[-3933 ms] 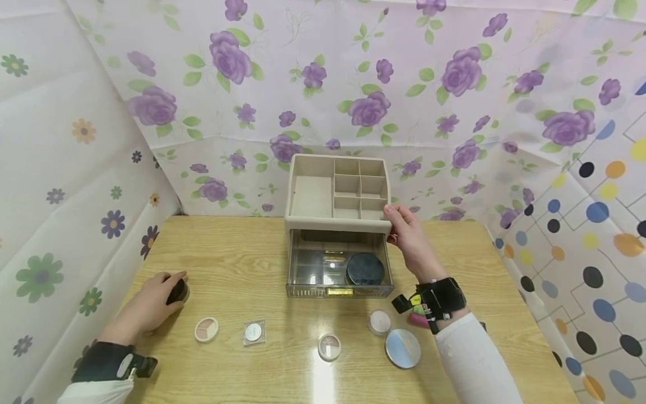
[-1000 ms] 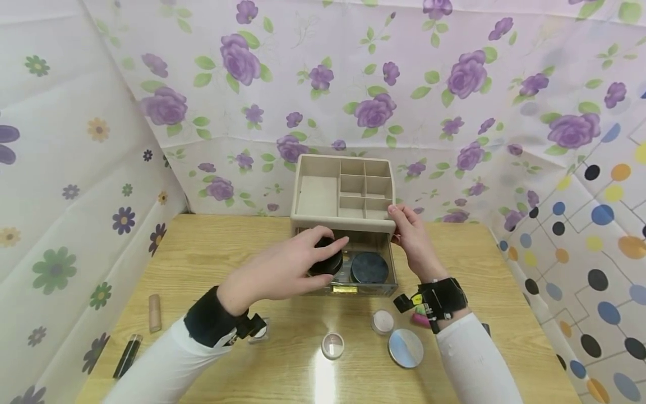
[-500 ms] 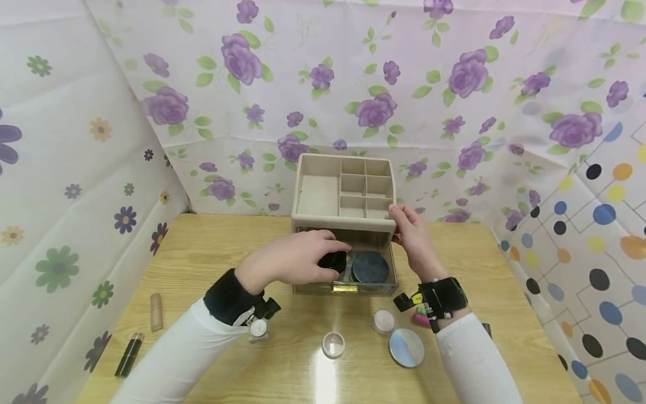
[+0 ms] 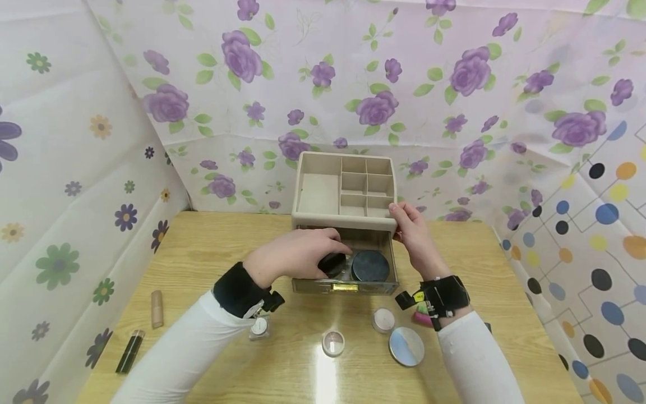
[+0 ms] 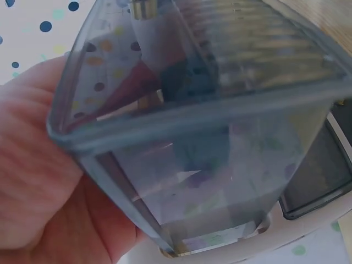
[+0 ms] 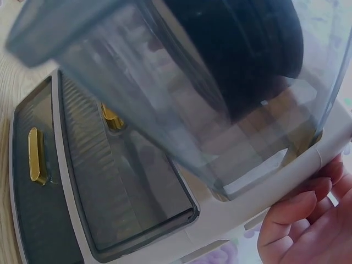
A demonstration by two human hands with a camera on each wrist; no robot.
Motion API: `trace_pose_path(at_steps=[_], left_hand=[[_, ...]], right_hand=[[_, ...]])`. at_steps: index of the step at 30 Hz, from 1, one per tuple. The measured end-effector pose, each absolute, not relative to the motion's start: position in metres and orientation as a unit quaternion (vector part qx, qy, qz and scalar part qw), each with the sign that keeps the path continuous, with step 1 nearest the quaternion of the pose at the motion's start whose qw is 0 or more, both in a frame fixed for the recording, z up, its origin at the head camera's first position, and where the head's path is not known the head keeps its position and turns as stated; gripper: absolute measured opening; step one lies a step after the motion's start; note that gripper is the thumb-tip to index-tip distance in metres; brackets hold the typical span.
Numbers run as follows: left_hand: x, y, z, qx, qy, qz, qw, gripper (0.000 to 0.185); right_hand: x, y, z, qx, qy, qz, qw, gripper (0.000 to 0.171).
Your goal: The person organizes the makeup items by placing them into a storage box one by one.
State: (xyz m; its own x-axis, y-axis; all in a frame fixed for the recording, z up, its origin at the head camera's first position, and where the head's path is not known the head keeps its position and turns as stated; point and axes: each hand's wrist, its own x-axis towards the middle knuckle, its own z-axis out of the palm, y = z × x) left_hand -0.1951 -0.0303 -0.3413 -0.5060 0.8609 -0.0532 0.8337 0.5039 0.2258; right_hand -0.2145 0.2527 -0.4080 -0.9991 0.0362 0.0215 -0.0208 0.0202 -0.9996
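A beige cosmetics organizer (image 4: 321,217) stands at the back middle, its clear top drawer (image 4: 375,288) pulled out. My left hand (image 4: 298,252) reaches into the drawer's left half and holds a black round case (image 4: 332,266) between thumb and fingers; the hand covers part of the case. Beside it in the drawer lies a larger dark round case (image 4: 370,266). My right hand (image 4: 416,241) grips the organizer's right front edge, thumb on top. In the right wrist view, curled fingers (image 6: 297,212) hold the frame beside the drawer.
On the table (image 4: 227,235) lie a beige tube (image 4: 157,308) and a black tube (image 4: 130,352) at left. A small clear box (image 4: 259,327), a round compact (image 4: 333,343), a pink-topped jar (image 4: 383,320) and a blue-white round case (image 4: 406,347) are in front. A pink item shows by the right wrist.
My left hand has brought the black round case from the table's left side to the drawer and lowered it inside. The right hand keeps its grip on the organizer.
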Motion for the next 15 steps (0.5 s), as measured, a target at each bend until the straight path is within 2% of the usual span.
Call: trace_pose_path(at_steps=[7,15], left_hand=[[-0.1964,-0.0314,-0.3382,0.491,0.859,0.095,0.112,0.066],[-0.1967,-0.0300,-0.3359,0.489,0.856,0.091,0.137,0.067]], right_hand=[[-0.2167,0.2538,-0.4079,-0.004,-0.711,0.703,0.022,0.029],[-0.2153,0.2560,-0.4070,-0.003,-0.718,0.696,0.010,0.030]])
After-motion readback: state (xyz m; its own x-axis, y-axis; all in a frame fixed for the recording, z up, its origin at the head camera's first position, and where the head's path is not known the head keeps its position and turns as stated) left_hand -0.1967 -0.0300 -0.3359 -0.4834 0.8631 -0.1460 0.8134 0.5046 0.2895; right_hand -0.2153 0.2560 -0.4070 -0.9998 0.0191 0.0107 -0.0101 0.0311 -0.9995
